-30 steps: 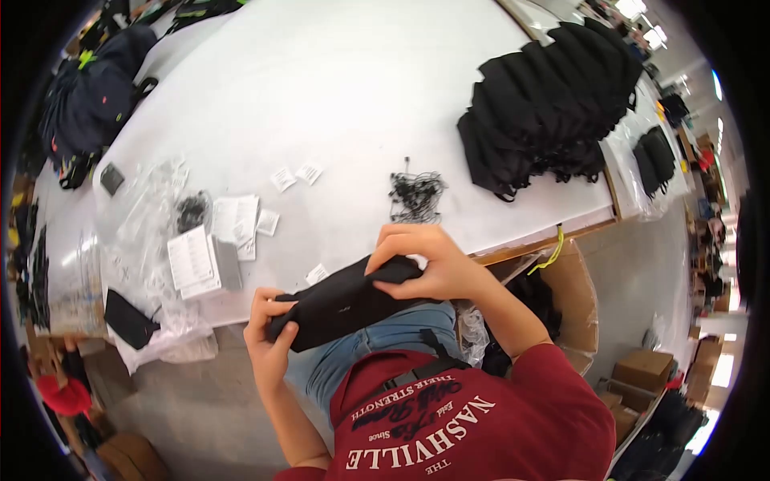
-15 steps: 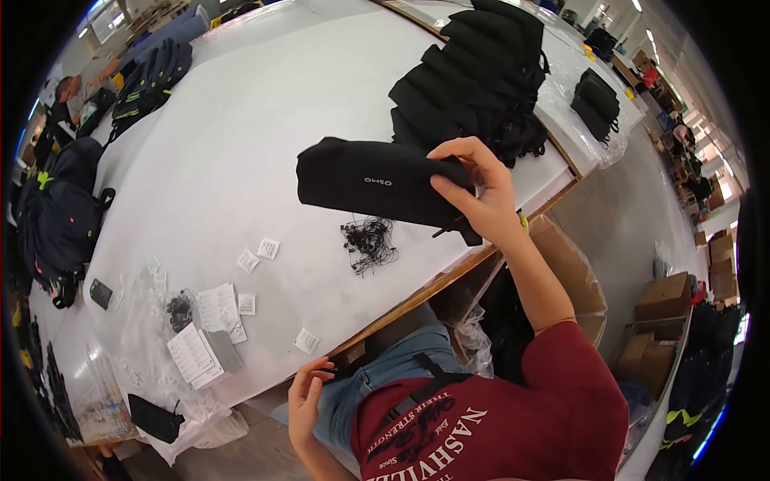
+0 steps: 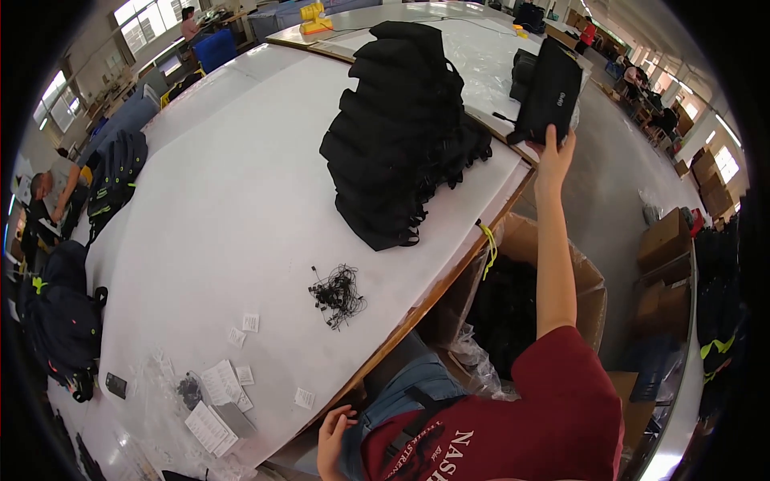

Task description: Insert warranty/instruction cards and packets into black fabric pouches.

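Note:
My right arm reaches out to the far right, and my right hand point(image 3: 553, 156) grips the end of a flat black fabric pouch point(image 3: 550, 88) with small light lettering. The pouch is held up beyond the table corner, a short dark strap sticking out at its lower end. Left of it, a long overlapping row of black pouches point(image 3: 393, 136) lies on the white table point(image 3: 216, 184). Low by my waist, at the near table edge, my left hand point(image 3: 334, 437) has its fingers curled together; whether anything is in them is hidden.
On the table lie a tangle of thin black cords point(image 3: 337, 297), paper slips point(image 3: 212, 425) and clear plastic point(image 3: 152, 409). Dark backpacks point(image 3: 64, 313) stand at the left. An open cardboard box point(image 3: 589, 280) with black items sits below the edge. Another person point(image 3: 60, 188) works far left.
My right hand has carried the pouch from over the table's middle to the far right, turning it upright. The view has shifted, and my left hand stays low by my waist.

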A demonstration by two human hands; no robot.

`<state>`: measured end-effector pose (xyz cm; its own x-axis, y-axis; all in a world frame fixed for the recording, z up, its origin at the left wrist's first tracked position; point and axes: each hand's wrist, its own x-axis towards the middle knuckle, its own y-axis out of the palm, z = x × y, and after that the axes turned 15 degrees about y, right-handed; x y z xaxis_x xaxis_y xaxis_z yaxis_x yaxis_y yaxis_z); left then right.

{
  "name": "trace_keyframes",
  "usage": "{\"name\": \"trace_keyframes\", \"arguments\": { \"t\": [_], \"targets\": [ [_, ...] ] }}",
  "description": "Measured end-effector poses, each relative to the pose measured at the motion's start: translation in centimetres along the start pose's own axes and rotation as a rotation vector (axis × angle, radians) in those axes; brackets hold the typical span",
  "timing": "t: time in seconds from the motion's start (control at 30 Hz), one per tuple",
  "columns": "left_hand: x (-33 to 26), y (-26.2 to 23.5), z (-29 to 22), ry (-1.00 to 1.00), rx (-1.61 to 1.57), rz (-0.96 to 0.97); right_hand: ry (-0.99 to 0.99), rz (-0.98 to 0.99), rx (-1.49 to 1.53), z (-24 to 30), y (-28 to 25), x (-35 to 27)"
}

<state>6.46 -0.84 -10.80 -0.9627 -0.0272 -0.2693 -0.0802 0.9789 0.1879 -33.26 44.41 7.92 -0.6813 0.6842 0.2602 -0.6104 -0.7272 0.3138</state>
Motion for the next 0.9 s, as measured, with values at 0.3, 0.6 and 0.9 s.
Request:
{"name": "trace_keyframes", "arguments": {
  "t": [0.3,0.6,0.9],
  "targets": [
    [2.9,2.3,4.4,-0.059,0.004,-0.047,-0.115,0.049,-0.985,-8.2,6.8,8.1],
    [2.8,1.3,6.5,-0.133,-0.246,-0.423,0.052,0.403,-1.246,-13.7,7.0,7.9],
    [1.9,-1.1,8.0,-0.168,-0.073,-0.316,0.054,0.507,-1.130,-16.0,-4.3,0.1]
  ]
}}
